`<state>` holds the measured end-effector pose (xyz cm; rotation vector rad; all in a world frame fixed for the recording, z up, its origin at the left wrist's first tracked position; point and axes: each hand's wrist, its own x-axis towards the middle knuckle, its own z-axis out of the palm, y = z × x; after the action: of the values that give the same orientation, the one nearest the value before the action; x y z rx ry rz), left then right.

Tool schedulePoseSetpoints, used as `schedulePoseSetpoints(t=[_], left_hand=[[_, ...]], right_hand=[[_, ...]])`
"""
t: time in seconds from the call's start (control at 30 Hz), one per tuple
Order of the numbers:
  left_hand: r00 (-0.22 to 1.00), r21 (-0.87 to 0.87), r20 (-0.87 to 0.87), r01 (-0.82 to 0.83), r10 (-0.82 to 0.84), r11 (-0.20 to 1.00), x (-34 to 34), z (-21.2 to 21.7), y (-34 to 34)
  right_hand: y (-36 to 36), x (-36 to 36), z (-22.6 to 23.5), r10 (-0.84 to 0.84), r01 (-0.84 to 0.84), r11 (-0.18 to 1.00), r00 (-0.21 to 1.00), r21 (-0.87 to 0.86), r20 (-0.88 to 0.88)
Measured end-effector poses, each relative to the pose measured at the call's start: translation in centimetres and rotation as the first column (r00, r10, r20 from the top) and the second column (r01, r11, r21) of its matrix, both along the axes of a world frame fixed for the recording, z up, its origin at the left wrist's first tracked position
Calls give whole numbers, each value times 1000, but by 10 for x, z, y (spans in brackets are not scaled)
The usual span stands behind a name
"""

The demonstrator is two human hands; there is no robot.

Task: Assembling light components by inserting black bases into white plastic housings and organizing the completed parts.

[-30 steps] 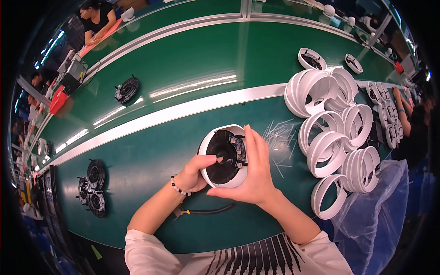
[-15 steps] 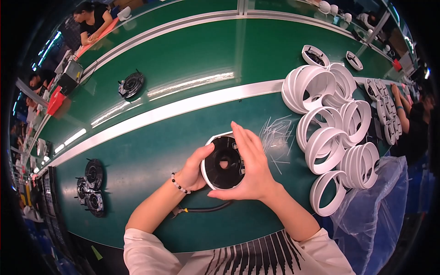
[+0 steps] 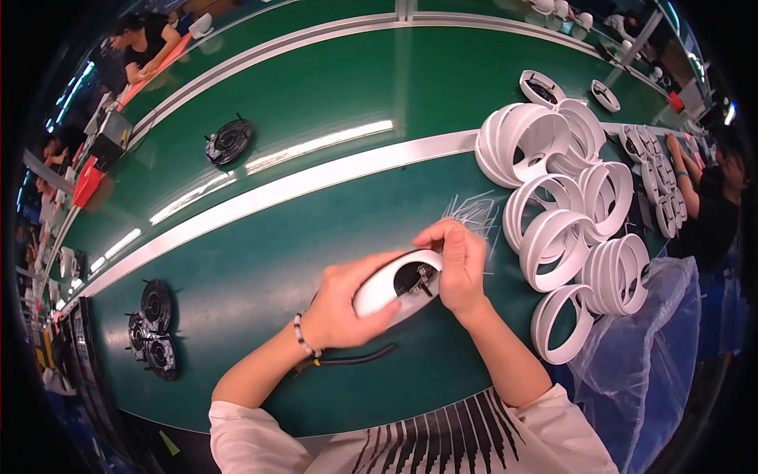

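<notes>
Both hands hold a white plastic ring-shaped housing point(image 3: 377, 294) with a black round part point(image 3: 410, 278) fitted inside it. The housing is tilted, so its side cut-out shows black parts and small metallic pieces. My left hand point(image 3: 341, 304), with a beaded bracelet on the wrist, wraps the housing's left side, thumb along the lower edge. On the right end, my right hand point(image 3: 460, 270) grips with bent fingers over the upper rim; its fingertips are partly hidden. Beneath the left wrist lies a hand tool point(image 3: 355, 359) with a dark handle and a yellow band, its head partly hidden.
Stacked white rings point(image 3: 553, 241) stand at right, beside a clear plastic bag point(image 3: 632, 363). Thin clear strips point(image 3: 474, 212) lie beyond my right hand. Black round units point(image 3: 158, 306) sit at left; another point(image 3: 229, 142) lies beyond the metal rail point(image 3: 316, 175). A co-worker point(image 3: 714, 186) is at right.
The housing has turned from showing its round black face to showing its side cut-out. My left hand has shifted over its side, and my right fingers have bent from stretched to curled.
</notes>
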<state>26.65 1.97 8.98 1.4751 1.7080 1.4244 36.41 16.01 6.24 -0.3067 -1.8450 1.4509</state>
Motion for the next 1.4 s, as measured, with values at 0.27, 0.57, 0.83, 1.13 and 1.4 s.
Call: schedulePoseSetpoints(t=[0.27,0.57,0.83,1.13,1.4], left_hand=[[906,194,-423,110,-18,975,9,10,-2],[881,206,-473,134,-22,969,6,11,-6],[992,361,-15,-109,122,926,12,-1,-9],[938,511,-345,168,22,843,44,-26,-13],[716,494,-690,359,105,792,45,-29,-14]], right_hand=[[3,6,5,45,42,962,950,271,-308],[-1,6,8,64,23,960,952,280,-298],[-12,-2,3,65,-83,770,997,-633,-51],[-8,7,5,257,-493,644,860,-585,-441],[-17,-1,-12,237,-743,-110,626,-661,-743]])
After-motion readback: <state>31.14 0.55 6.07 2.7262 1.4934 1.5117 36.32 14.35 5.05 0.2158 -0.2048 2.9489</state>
